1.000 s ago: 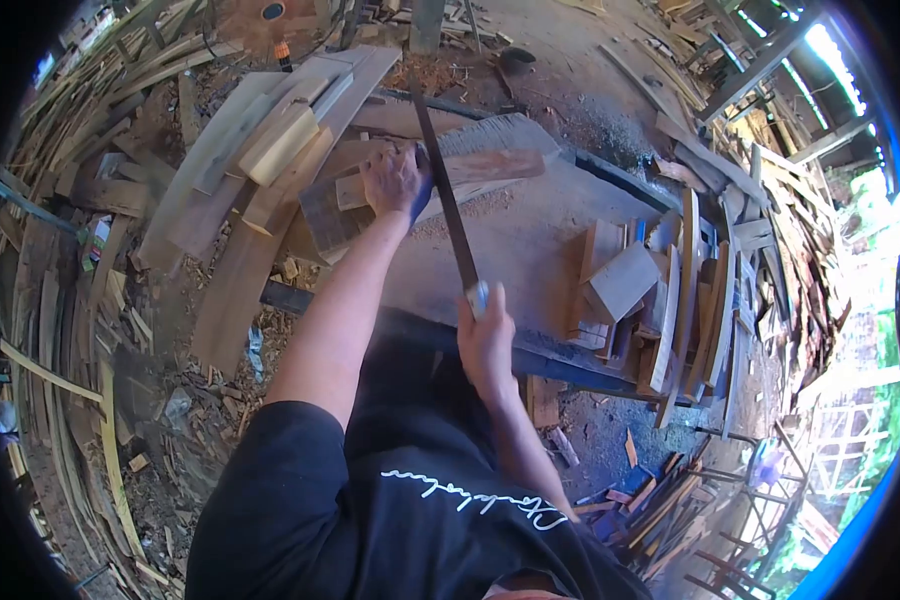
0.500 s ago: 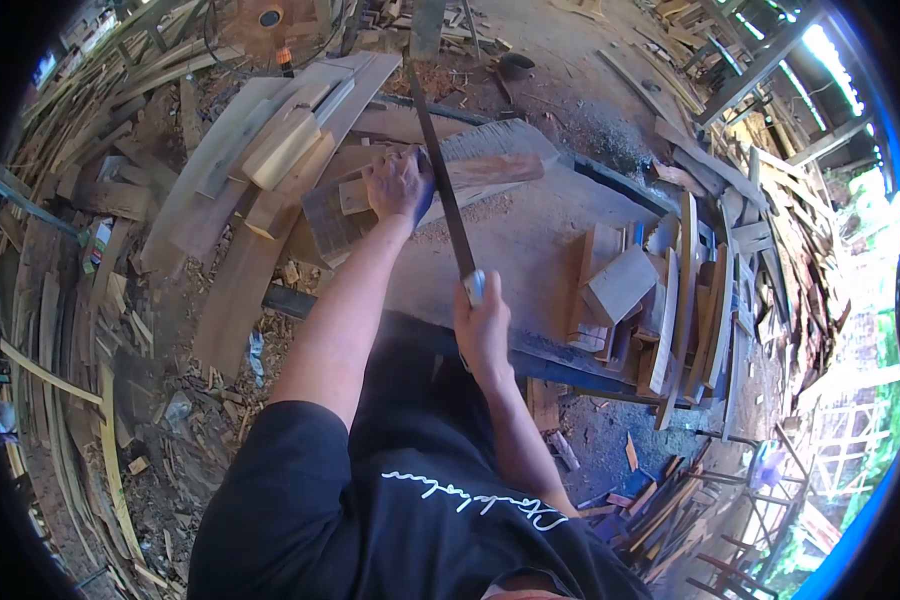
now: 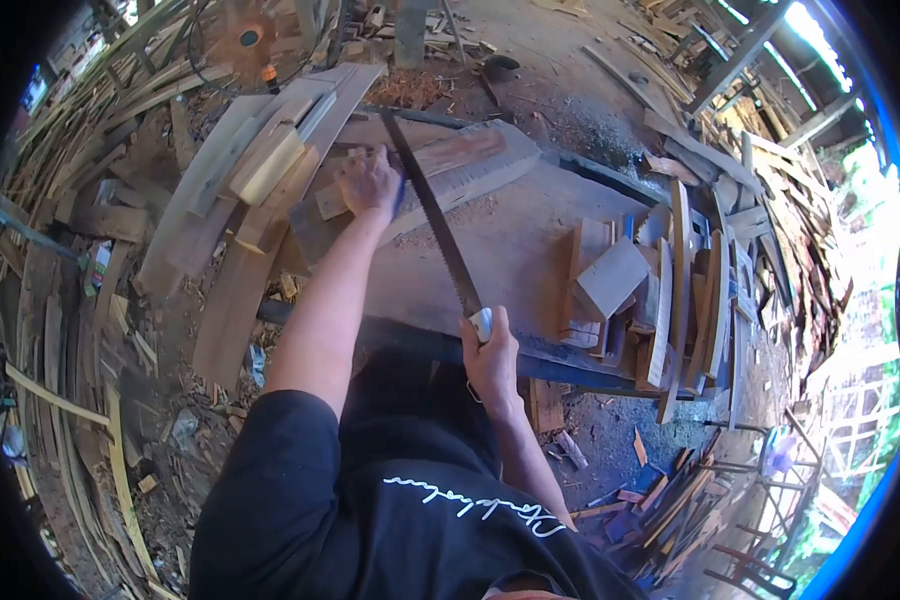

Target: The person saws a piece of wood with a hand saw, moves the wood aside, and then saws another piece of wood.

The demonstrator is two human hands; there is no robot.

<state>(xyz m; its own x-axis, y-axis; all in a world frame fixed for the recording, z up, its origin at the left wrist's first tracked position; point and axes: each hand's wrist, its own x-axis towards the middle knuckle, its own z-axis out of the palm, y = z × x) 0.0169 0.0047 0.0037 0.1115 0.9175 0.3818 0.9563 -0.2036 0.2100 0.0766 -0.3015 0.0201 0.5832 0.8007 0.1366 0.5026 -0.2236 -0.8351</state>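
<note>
Saw [image 3: 432, 215] drawn back toward the body since the earlier frame, its tip now nearer the left hand [image 3: 372, 185] and its toothed edge more plainly shown. Through the head camera I see one such tool, its blade slanting over the worktable [image 3: 530, 250] and across a reddish-brown board [image 3: 457, 153]; whether the teeth sit in the wood, I cannot tell. Right hand [image 3: 491, 358]: closed around the pale handle [image 3: 481, 325], thumb extended along it. Left hand: palm down, fingers partly spread and bent, pressing on the wood just left of the blade.

Outward, I note a single grey block [image 3: 612, 278] atop a pile of cut pieces at the table's right, beside at least three long curved boards [image 3: 681, 270], overlapping too closely for an exact count. Left of the table, one thick pale beam [image 3: 270, 168] lies on several wide planks [image 3: 205, 165]. Beyond stands one dark bucket [image 3: 501, 68].

Lettering: white script on the black shirt [image 3: 390, 530], inverted from my viewpoint, apparently "Stockholm". Brand marks on the saw: none legible to me.
</note>
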